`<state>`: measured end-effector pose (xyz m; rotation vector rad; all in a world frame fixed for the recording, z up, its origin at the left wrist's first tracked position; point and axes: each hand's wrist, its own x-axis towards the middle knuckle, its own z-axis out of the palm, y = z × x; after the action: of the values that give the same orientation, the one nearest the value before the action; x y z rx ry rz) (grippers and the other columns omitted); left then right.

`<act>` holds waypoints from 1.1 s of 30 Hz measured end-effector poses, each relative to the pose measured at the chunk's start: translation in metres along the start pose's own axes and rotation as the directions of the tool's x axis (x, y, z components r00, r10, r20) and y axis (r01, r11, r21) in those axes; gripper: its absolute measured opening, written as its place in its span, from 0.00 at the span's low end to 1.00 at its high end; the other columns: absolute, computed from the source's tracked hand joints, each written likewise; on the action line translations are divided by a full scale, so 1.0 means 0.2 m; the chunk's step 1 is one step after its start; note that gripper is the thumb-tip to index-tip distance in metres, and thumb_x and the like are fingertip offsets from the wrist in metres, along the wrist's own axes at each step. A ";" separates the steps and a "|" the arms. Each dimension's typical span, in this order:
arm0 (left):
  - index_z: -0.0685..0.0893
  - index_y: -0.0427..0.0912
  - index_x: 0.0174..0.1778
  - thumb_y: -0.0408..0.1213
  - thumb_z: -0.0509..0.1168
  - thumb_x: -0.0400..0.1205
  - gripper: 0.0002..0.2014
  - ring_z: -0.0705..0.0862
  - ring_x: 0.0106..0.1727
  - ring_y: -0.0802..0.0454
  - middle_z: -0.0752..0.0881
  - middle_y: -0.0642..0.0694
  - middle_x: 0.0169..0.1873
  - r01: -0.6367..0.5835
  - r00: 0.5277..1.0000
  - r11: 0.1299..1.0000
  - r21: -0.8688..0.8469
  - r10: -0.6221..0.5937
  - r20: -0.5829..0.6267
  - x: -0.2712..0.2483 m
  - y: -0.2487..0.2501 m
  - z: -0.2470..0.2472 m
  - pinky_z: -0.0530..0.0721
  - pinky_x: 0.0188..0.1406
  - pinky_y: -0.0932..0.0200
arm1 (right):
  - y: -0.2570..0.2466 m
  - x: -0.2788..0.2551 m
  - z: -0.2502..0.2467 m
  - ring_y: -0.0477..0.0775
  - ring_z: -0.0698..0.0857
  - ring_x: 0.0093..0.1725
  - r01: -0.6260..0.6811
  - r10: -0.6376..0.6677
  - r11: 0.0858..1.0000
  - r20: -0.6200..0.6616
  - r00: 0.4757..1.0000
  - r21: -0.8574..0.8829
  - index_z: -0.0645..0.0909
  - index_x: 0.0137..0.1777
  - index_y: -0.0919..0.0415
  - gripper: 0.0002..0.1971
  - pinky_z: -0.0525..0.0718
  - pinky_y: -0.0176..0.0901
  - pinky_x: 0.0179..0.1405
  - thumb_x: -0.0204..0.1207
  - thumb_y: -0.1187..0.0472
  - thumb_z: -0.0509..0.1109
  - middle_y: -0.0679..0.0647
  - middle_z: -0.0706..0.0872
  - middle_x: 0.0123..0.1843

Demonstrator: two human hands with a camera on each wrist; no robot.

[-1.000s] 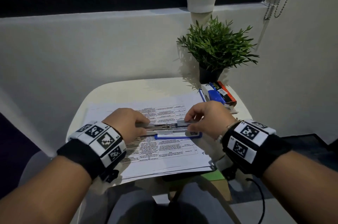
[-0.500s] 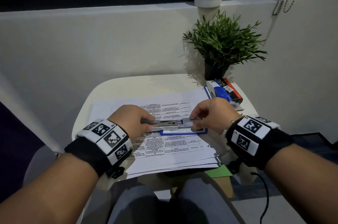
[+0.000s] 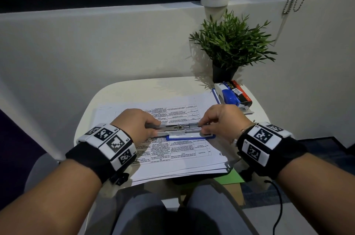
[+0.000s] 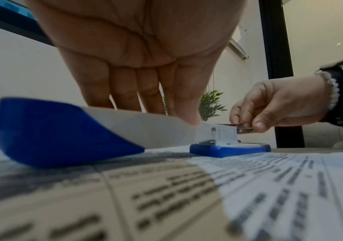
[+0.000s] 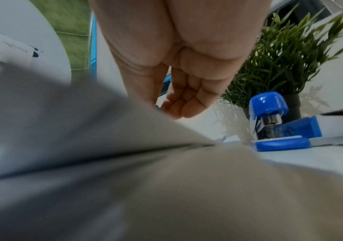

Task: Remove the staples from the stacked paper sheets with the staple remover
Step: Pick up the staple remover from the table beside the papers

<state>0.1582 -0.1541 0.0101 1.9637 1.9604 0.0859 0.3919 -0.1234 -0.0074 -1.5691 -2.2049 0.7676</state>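
Pale wall under a dark window, with a small white round-cornered table tucked against it. On the head cam, a stack of printed white paper sheets lies flat on it. Across the top sheet lies a blue-and-white plastic stapler, folded open. Left hand is curled round its handle end, and right hand pinches the other end. Can't spot a separate staple remover tbh, so I'd guess this tool is doing that job. In the back right corner are a leafy green plant in a black pot, a second blue stapler and a red-and-black box of staples. They're all well apart from the hands, so nothing's in the way.

Left wrist cam: the fingers come down over the white arm and the blue base sits on the page. The right thumb and forefinger nip a thin metal strip poking out of the end.

Right wrist cam is mostly a blurry sheet edge close to the lens. The fingers are bunched together, but what they hold is hidden there.

Tip for this step imo: pin the tool and sheets with the left hand so the stack can't slide. Get the metal tip flat under the staple's crown and lever gently, or the top page tears. Can't make out any staple myself, too small.
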 end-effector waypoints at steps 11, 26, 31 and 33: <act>0.76 0.59 0.69 0.49 0.74 0.73 0.27 0.76 0.66 0.53 0.78 0.54 0.66 0.022 1.000 0.994 0.111 -0.024 0.020 -0.01 -0.03 -0.02 0.72 0.64 0.60 | 0.05 -0.06 -0.01 0.48 0.84 0.48 -0.038 0.043 0.997 -0.082 0.996 0.062 0.83 0.50 0.50 0.14 0.83 0.43 0.57 0.68 0.64 0.79 0.45 0.86 0.43; 0.79 0.70 0.38 0.39 0.82 0.61 0.23 0.82 0.43 0.61 0.84 0.62 0.40 -0.056 0.984 0.989 -0.135 0.032 -0.174 -0.09 -0.06 -0.22 0.78 0.49 0.60 | 0.10 -0.05 0.02 0.39 0.79 0.44 -0.168 0.168 0.986 -0.002 0.986 -0.019 0.84 0.61 0.51 0.22 0.78 0.30 0.49 0.66 0.55 0.82 0.38 0.81 0.42; 0.78 0.67 0.50 0.33 0.82 0.62 0.30 0.83 0.43 0.67 0.85 0.58 0.41 -0.220 0.954 0.938 -0.268 0.150 -0.260 -0.04 0.10 -0.22 0.79 0.53 0.65 | 0.13 -0.05 0.03 0.31 0.76 0.37 -0.197 0.199 0.974 -0.012 0.980 0.113 0.86 0.58 0.52 0.22 0.72 0.22 0.35 0.63 0.59 0.84 0.34 0.77 0.37; 0.77 0.64 0.52 0.34 0.82 0.62 0.30 0.83 0.43 0.66 0.84 0.58 0.40 -0.253 0.950 0.926 -0.280 0.182 -0.255 -0.01 0.18 -0.20 0.80 0.52 0.65 | 0.14 -0.05 0.03 0.31 0.76 0.37 -0.188 0.190 0.975 -0.003 0.982 0.119 0.86 0.59 0.52 0.22 0.73 0.24 0.36 0.64 0.59 0.83 0.34 0.77 0.37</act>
<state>0.1801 -0.1460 0.0587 2.0179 1.7158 0.6619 0.4126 -0.1275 -0.0285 -1.7353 -1.9802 0.9202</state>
